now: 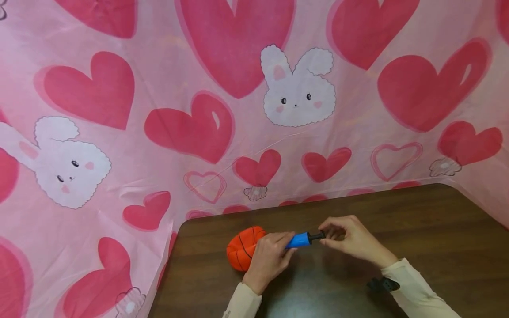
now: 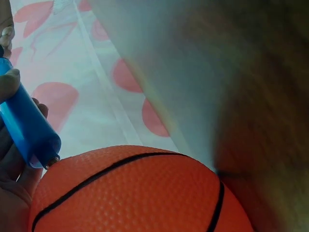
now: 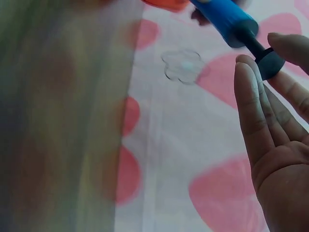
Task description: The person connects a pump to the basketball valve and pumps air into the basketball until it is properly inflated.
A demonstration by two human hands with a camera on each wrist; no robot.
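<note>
An orange ball (image 1: 240,251) with black seam lines lies on the table, caved in on its upper side. My left hand (image 1: 269,257) grips the blue barrel of a small hand pump (image 1: 299,240) and overlaps the ball's right side. In the left wrist view, the pump's metal tip meets the surface of the ball (image 2: 140,193). My right hand (image 1: 355,238) pinches the black pump handle (image 3: 270,64) between thumb and index finger, its other fingers fairly straight. A short length of black rod shows between handle and barrel.
The brown wooden table (image 1: 338,287) has rounded far corners. Behind and to the left hangs a pink cloth (image 1: 167,79) printed with hearts and rabbits. A black strap (image 1: 387,285) sits on the right wrist.
</note>
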